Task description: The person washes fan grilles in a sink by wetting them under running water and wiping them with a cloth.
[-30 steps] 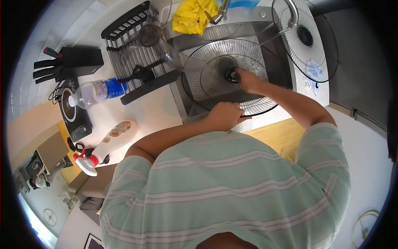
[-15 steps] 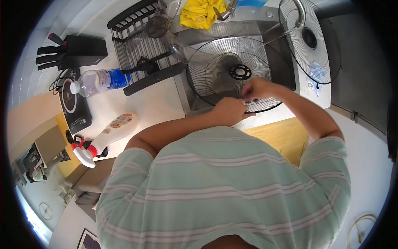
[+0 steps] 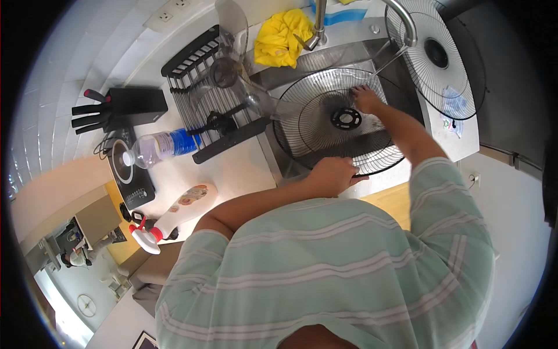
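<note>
A round black wire fan grille [image 3: 302,139] with a dark ring at its centre lies tilted over the metal sink [image 3: 401,93]. My left hand [image 3: 334,175] is closed around the near edge of its rim. On the far side, my right hand [image 3: 366,100] rests against the wires with its fingers stretched out, and I see nothing held in it. Close to those fingers, a thin stream, apparently water, slants down from the curved faucet [image 3: 408,26]. A second fan grille [image 3: 421,55] stands to the right of the faucet.
Left of the sink, a dish rack [image 3: 232,139] holds translucent fan blades [image 3: 229,87]. A yellow cloth [image 3: 282,38] lies behind the sink. Farther left are a knife block [image 3: 136,107], a blue-labelled bottle [image 3: 163,146], an induction cooker [image 3: 139,189] and a spray bottle [image 3: 189,206].
My right hand has moved away from beside my left hand to the grille's far side. My left hand stays on the rim. The whole view has shifted slightly.
</note>
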`<state>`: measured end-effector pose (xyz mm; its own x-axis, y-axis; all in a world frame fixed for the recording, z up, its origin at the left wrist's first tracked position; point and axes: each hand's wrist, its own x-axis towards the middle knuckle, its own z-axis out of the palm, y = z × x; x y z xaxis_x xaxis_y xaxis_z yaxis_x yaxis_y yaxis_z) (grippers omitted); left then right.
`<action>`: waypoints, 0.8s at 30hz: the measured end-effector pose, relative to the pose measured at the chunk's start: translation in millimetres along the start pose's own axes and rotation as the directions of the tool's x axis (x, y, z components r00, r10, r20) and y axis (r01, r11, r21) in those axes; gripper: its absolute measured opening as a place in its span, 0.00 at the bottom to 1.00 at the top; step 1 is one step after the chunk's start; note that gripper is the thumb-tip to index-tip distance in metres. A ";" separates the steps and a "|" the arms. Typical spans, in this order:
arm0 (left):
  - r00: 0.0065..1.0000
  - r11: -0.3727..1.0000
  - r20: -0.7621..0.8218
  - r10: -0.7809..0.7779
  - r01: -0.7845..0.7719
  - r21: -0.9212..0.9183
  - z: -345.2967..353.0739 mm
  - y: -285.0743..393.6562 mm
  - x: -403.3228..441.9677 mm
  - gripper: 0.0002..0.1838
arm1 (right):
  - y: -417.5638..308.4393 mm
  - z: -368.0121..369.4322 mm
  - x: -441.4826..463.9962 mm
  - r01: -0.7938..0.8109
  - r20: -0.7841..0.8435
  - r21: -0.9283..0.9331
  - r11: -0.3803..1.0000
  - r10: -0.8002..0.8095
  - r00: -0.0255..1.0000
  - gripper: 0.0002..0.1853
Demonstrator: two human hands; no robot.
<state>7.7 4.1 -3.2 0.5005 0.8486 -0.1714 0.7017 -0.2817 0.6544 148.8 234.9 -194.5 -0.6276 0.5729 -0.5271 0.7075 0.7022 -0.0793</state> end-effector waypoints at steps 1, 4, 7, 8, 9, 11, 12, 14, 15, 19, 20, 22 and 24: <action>1.000 1.000 -0.023 0.010 -0.010 0.006 -0.6 1.1 -0.1 0.22 | -15.1 5.6 3.7 -0.134 -0.070 0.070 0.988 0.139 0.988 0.23; 1.000 0.999 0.018 0.004 -0.005 0.042 -2.6 2.6 1.0 0.22 | -45.3 -1.9 -7.3 -0.126 -0.065 0.197 0.972 0.141 0.988 0.20; 1.000 0.998 0.012 0.008 -0.009 0.060 4.6 1.2 -0.4 0.23 | -75.8 -46.4 -43.1 0.052 0.009 0.409 0.911 -0.061 0.998 0.20; 1.000 0.998 0.009 0.012 -0.013 0.066 6.4 1.0 -1.2 0.23 | -76.3 -34.3 -39.7 0.161 -0.080 0.423 0.892 -0.140 0.987 0.21; 1.000 0.997 0.004 0.017 -0.017 0.076 5.3 1.4 -1.1 0.22 | -78.2 -23.2 -33.5 0.269 -0.173 0.426 0.864 -0.214 0.961 0.22; 1.000 0.995 0.004 0.030 -0.030 0.092 1.1 0.1 -1.2 0.22 | -73.1 -12.1 4.8 0.206 -0.212 0.426 0.881 -0.124 0.969 0.21; 0.999 0.995 0.013 0.034 -0.035 0.097 -1.0 -0.5 -2.4 0.22 | -72.3 -4.0 24.8 0.174 -0.231 0.431 0.885 -0.078 0.970 0.21; 0.998 0.995 0.001 0.057 -0.057 0.085 -2.5 -3.3 -1.5 0.23 | -85.4 20.4 55.9 0.073 -0.392 0.280 0.957 0.045 0.919 0.21; 0.997 0.995 -0.018 0.074 -0.073 0.064 -0.6 -5.1 -1.8 0.24 | -95.5 26.9 63.3 0.002 -0.467 0.212 0.977 0.099 0.879 0.20; 0.992 0.993 -0.067 0.110 -0.108 0.046 -2.0 -5.9 -5.3 0.21 | -164.0 -23.0 22.9 0.183 -0.107 0.354 0.917 -0.154 0.982 0.20; 0.991 0.993 -0.067 0.111 -0.108 0.051 -0.8 -5.6 -5.1 0.21 | -177.7 -25.6 9.6 0.233 -0.063 0.385 0.893 -0.227 0.972 0.20; 0.991 0.992 -0.067 0.114 -0.109 0.067 1.7 -6.3 -5.5 0.21 | -193.3 -26.4 -19.2 0.240 -0.057 0.583 0.776 -0.255 0.965 0.21; 0.996 0.995 -0.017 0.088 -0.087 0.053 4.1 -6.3 -2.6 0.21 | -187.1 -36.2 -47.3 0.310 -0.054 0.643 0.700 -0.363 0.930 0.20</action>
<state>4.1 1.9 -10.0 0.5517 0.8279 -0.1007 0.6814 -0.3778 0.6268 34.4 91.8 -124.1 -0.8581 0.3009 -0.4161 0.5094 0.3973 -0.7633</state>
